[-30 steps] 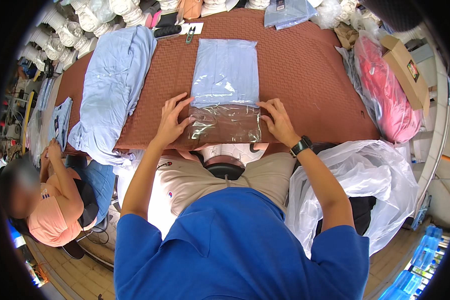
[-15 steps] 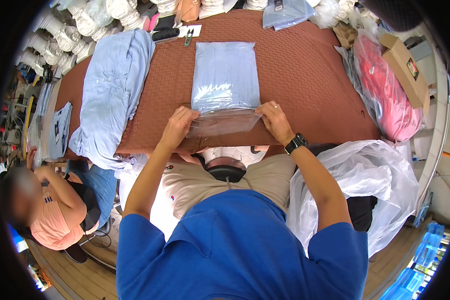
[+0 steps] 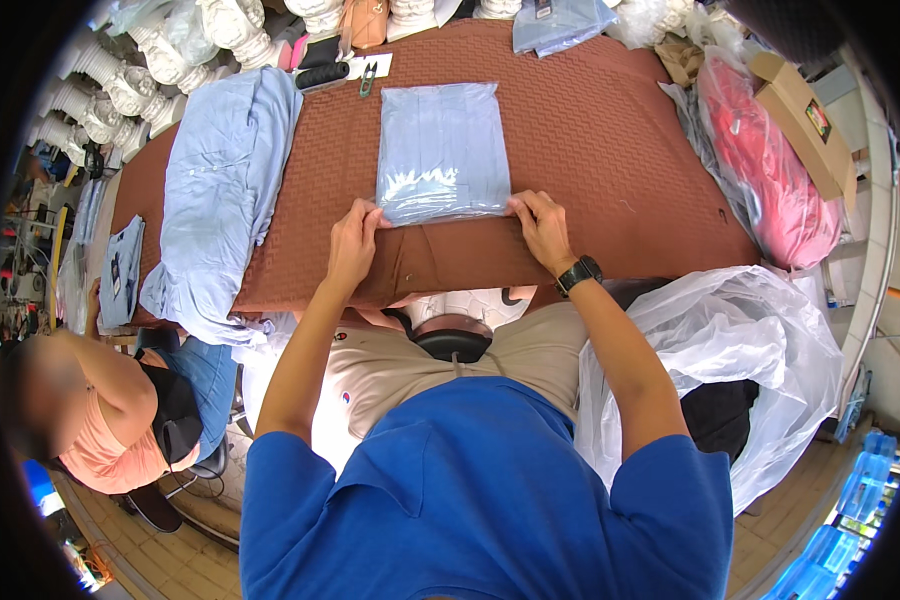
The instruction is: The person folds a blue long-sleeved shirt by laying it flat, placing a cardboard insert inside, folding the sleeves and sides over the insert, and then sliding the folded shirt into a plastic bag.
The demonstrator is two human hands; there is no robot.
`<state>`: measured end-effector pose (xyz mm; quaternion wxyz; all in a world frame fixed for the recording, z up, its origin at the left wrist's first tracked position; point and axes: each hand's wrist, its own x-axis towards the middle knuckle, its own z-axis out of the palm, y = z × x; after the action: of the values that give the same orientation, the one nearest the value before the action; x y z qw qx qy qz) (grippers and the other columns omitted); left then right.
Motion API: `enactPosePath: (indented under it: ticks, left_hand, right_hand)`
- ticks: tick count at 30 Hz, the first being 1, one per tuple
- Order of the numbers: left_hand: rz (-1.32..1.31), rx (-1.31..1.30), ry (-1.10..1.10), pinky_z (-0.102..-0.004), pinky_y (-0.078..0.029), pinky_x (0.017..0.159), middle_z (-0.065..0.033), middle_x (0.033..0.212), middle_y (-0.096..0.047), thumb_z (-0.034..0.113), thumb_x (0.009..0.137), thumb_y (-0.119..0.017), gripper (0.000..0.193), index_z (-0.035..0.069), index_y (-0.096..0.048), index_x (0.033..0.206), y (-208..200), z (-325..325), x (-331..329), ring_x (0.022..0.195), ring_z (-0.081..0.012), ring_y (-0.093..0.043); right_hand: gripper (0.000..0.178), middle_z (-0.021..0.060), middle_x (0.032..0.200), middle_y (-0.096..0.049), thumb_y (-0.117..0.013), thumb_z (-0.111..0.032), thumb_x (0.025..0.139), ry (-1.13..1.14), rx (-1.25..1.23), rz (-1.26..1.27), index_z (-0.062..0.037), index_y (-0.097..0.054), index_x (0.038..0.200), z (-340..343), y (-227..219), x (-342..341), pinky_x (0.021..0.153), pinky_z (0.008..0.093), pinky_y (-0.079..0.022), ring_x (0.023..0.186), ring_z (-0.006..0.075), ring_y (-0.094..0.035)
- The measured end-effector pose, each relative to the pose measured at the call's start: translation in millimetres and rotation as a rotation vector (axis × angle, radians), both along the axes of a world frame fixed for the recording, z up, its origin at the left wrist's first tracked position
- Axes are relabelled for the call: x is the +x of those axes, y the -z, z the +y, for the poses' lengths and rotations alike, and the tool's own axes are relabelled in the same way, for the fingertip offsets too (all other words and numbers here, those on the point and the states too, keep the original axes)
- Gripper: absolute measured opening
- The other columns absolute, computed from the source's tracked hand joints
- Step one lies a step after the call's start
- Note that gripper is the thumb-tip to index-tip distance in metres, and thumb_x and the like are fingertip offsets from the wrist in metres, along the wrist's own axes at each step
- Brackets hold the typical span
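Observation:
A folded light-blue garment in a clear plastic bag lies flat on the brown-covered table in front of me. My left hand pinches the bag's near left corner between thumb and fingers. At the near right corner, my right hand, with a black watch on its wrist, grips the bag the same way. The near edge runs straight between both hands, and the plastic shines there. Whether the flap is folded over or under the packet, I cannot tell.
Left lies a pile of light-blue garments. Thread snips and a black roll sit beyond it. Bagged red cloth and a cardboard box stand right, above a large plastic sack. A person sits at left.
The loose clear flap that stretched toward me from the bag's near edge is now folded in. Both hands still hold the near corners.

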<state>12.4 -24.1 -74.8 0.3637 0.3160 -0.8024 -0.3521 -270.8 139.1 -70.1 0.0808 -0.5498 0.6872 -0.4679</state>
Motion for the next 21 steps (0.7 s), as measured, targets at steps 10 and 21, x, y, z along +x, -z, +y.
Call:
enactPosePath:
  ticks: [10, 21]
  left_hand:
    - [-0.121, -0.009, -0.118, -0.033, -0.053, 0.064, -0.0138, 0.072, -0.066, 0.014, 0.103, -0.053, 0.017, 0.0, -0.058, 0.094, 3, -4, -14, 0.066, -0.023, -0.068]
    - [0.081, -0.111, -0.103, -0.0345, -0.047, 0.06, -0.0126, 0.072, -0.058, 0.013, 0.103, -0.053, 0.017, -0.001, -0.058, 0.095, 2, 3, -23, 0.06, -0.0216, -0.056]
  right_hand:
    - [0.025, 0.0124, 0.067, -0.064, -0.061, -0.019, 0.099, 0.166, 0.009, -0.074, -0.0019, -0.061, 0.081, -19, 13, 7, 0.065, 0.0446, -0.047, 0.07, 0.0329, -0.06]
    - [0.015, 0.0157, 0.073, -0.062, -0.06, -0.014, 0.099, 0.265, -0.178, -0.102, -0.0019, -0.056, 0.092, -15, 3, 32, 0.061, 0.0415, -0.046, 0.065, 0.0332, -0.058]
